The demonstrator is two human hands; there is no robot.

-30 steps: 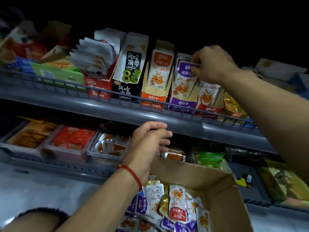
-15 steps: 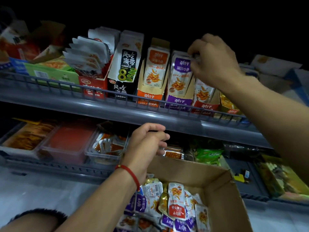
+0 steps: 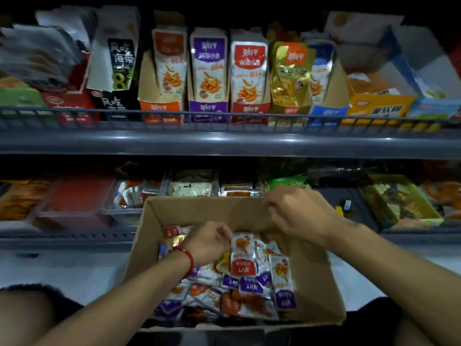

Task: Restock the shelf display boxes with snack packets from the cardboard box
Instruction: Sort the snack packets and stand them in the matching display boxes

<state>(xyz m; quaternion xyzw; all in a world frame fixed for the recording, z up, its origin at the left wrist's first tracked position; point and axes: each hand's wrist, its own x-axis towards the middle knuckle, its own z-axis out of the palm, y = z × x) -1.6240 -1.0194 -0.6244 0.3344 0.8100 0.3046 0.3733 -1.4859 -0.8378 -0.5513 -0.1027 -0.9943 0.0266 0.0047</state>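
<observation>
Both hands are held over the cardboard box point(image 3: 309, 265). A red-banded snack packet point(image 3: 243, 254) appears to be touched, perhaps pinched, at its top left corner by the curled left hand point(image 3: 208, 242); its long axis runs away from the person. The right hand point(image 3: 296, 212) is seen loosely curled above and beyond, apparently empty, though blurred. The display boxes point(image 3: 250, 109) are found well beyond and above both hands; the left hand is judged nearer the packet.
</observation>
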